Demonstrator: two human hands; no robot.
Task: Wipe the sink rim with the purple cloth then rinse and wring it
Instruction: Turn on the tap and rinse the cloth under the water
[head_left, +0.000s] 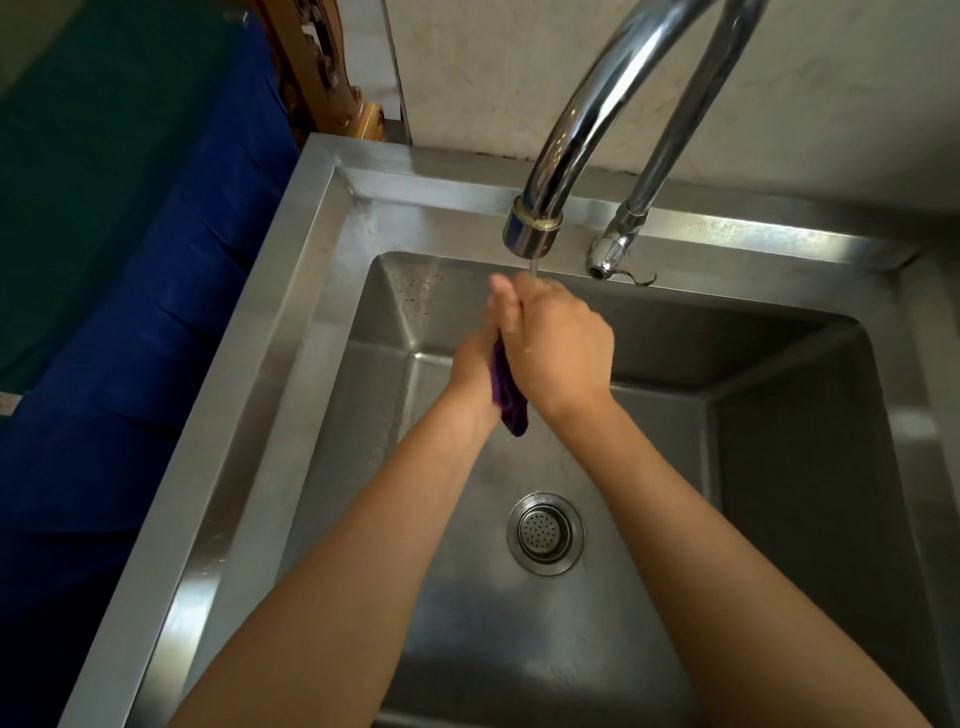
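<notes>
Under the faucet spout, fingers of both hands meet around the purple cloth. Left-hand fingers look roughly straight and pressed close together, laid flat against the cloth; tips are blurred. Right-hand fingers fold over the far side, curled round the bundle, with only the knuckles showing. Most of the cloth is hidden between the palms; a dark tail hangs out below the heels of the hands, above the basin.

Thin stream of water drops from the spout onto the top of the joined hands. Judged purpose: holding the cloth right at the outlet soaks it while the palms squeeze, and run-off falls toward the drain strainer rather than onto the sink rim. Reads as the rinse step, close to wringing.

Left hand sits palm inward, wrist low. Right hand shows its back to the camera, overlapping the left from the right side. Both forearms reach forward from the near edge, converging in a V over the basin. Neither touches the rim.
</notes>
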